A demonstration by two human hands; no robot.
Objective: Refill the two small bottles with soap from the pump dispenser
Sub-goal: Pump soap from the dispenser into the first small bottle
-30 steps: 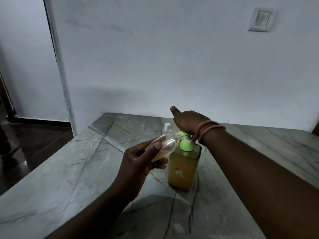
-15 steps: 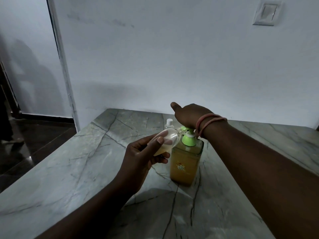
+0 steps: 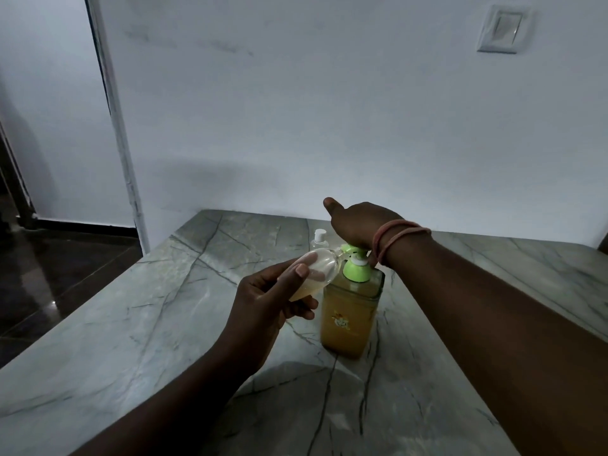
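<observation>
Holding the small clear bottle [image 3: 314,274] tilted at the green nozzle, the left hand [image 3: 263,302] is wrapping its fingers around the light, likely slippery, squeezable body; the right hand [image 3: 357,223] is pressing the pump dispenser [image 3: 350,314], fingers hidden, on the desk [image 3: 131,340].

amber pump dispenser [image 3: 348,319] with green pump, clear small bottle [image 3: 316,271], grey veined marble table [image 3: 131,340], white wall [image 3: 329,110]
</observation>
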